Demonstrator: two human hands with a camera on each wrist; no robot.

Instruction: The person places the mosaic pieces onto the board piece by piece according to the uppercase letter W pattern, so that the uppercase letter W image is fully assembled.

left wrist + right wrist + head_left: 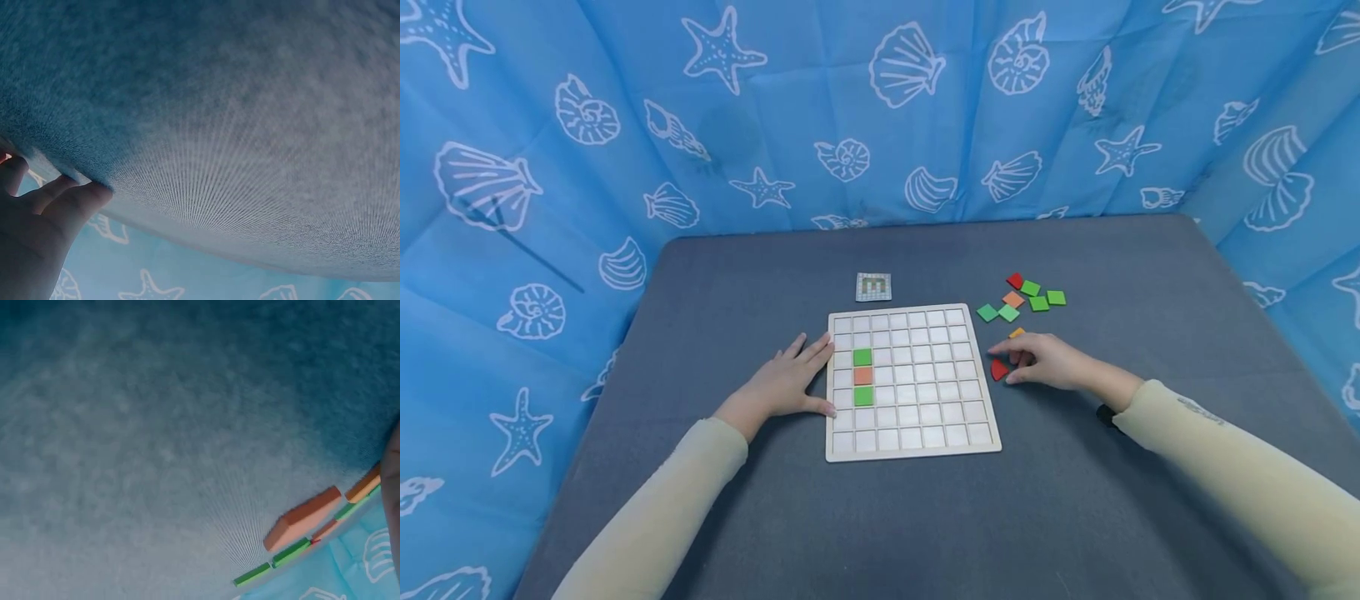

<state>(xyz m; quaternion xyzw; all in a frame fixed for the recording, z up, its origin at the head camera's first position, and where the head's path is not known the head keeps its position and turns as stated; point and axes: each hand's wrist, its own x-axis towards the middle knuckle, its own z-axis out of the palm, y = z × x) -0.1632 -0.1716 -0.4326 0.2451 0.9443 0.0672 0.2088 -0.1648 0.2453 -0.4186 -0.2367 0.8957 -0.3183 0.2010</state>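
Note:
In the head view my left hand [786, 379] lies spread on the left edge of a pale square grid board [914, 456], its fingers touching the rim. Two green tiles [862, 357] and an orange tile [863, 376] between them form a short column on that board. Just right of the board is my right hand [1047, 360], thumb and bent fingers around a red tile [998, 370]; whether they pinch it is unclear. A yellow-orange tile [1017, 332] peeks out behind this hand. Fingers [78, 206] of the left hand show in the left wrist view.
Loose green tiles [1039, 303], a red tile [1015, 281] and an orange tile [1013, 299] lie right of the board. A small pattern card [874, 287] sits behind it. The grey table [760, 275] meets a blue shell-print curtain [820, 100].

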